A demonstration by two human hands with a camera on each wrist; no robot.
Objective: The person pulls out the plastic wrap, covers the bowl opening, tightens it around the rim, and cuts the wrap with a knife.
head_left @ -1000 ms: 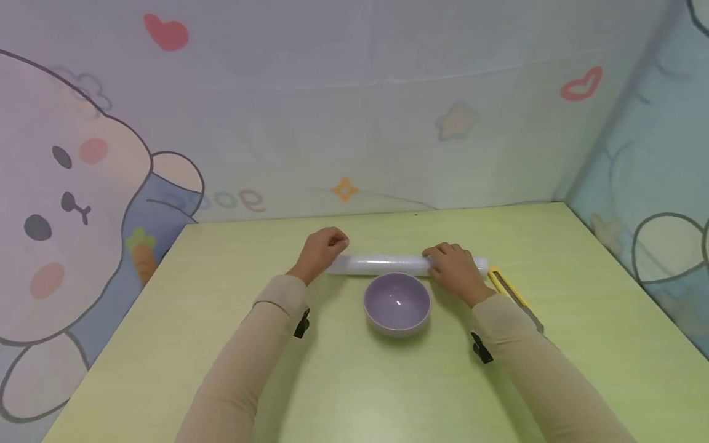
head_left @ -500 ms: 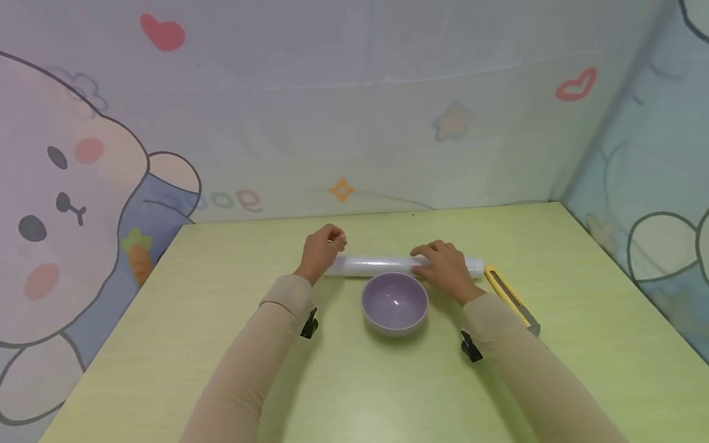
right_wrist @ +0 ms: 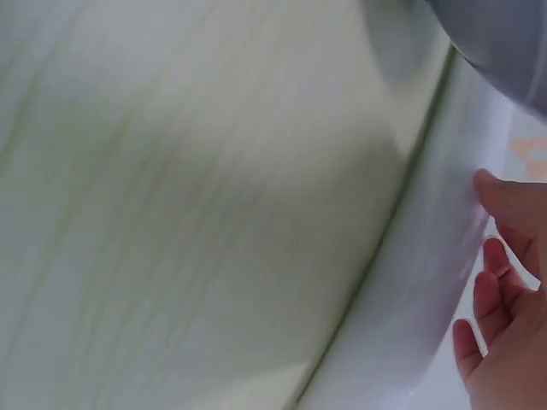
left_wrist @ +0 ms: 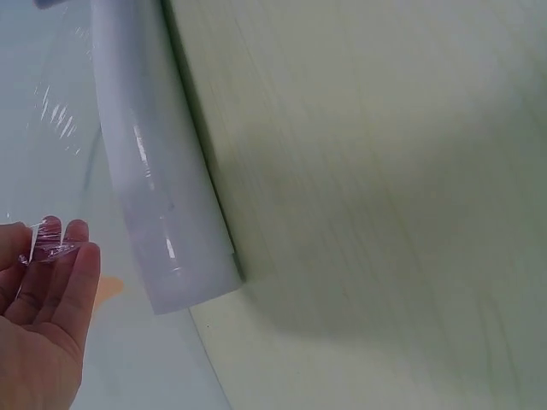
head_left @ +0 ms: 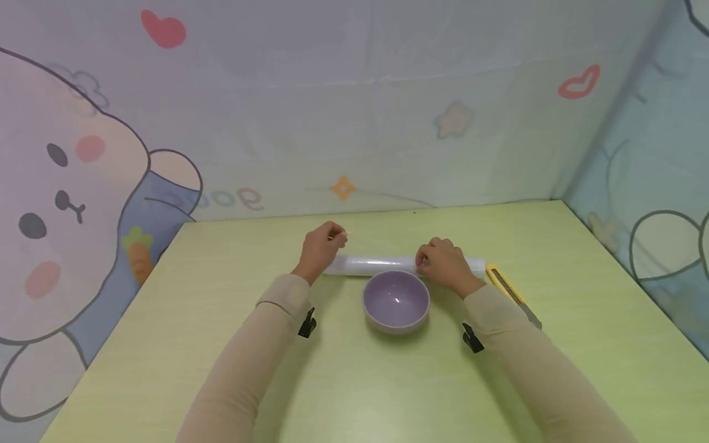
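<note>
A roll of clear cling film [head_left: 371, 266] lies crosswise on the table behind a purple bowl [head_left: 396, 301]. My left hand [head_left: 321, 247] is just above the roll's left end. In the left wrist view its thumb and fingers pinch the gathered edge of the film [left_wrist: 53, 243], and a thin sheet stretches alongside the roll. My right hand [head_left: 445, 263] is at the right part of the roll. The right wrist view shows its thumb at the roll's surface [right_wrist: 427, 256], with the other fingers bent loosely and apart from the thumb.
A yellow utility knife [head_left: 512, 294] lies right of the roll, close to the right sleeve. The pale yellow-green table [head_left: 354, 387] meets a printed cloth backdrop [head_left: 310, 123] behind and at the sides.
My right hand has shifted left along the roll, its fingers spreading and then drawing closer together. My left hand has risen slightly, still pinching the film edge. Bowl and knife stay put.
</note>
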